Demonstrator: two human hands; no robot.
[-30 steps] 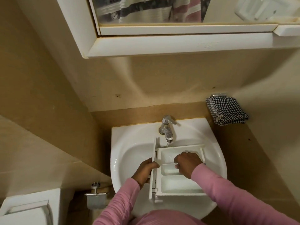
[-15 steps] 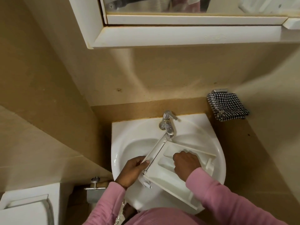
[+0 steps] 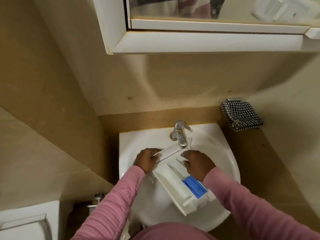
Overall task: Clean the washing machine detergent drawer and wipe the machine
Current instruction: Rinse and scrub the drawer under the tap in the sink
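Round it swings again: since half a second ago the detergent drawer [image 3: 174, 181] has turned further, its front panel now running up toward the faucet [image 3: 179, 134] and a blue insert [image 3: 194, 186] now showing at its near end. Both hands have moved up the basin with it.

Left hand [image 3: 145, 160] grips the left end of the front panel, fingers wrapped round its edge. Right hand [image 3: 199, 164] sits on the drawer's upper right side, thumb and fingers curled down over its wall; whether it is clamping or rubbing, I can't tell. Pink sleeves run back from both wrists.

Now the drawer lies on a diagonal over the sink [image 3: 128, 146], tilted, held clear of the bowl. Far corner of the panel sits right at the spout, and it's tight there; contact or a sliver of gap, I can't make out. Near end with the blue insert reaches down toward the basin's front right rim, while the drawer's left corner hangs over the middle of the bowl.

Open room: bare white bowl below and left of the drawer, and another stretch to the right of the right hand. Left of the sink, the wall comes in close. A white mirror cabinet [image 3: 190, 42] juts out overhead. A checked cloth [image 3: 240, 116] hangs on the wall to the right, well apart from the hands.
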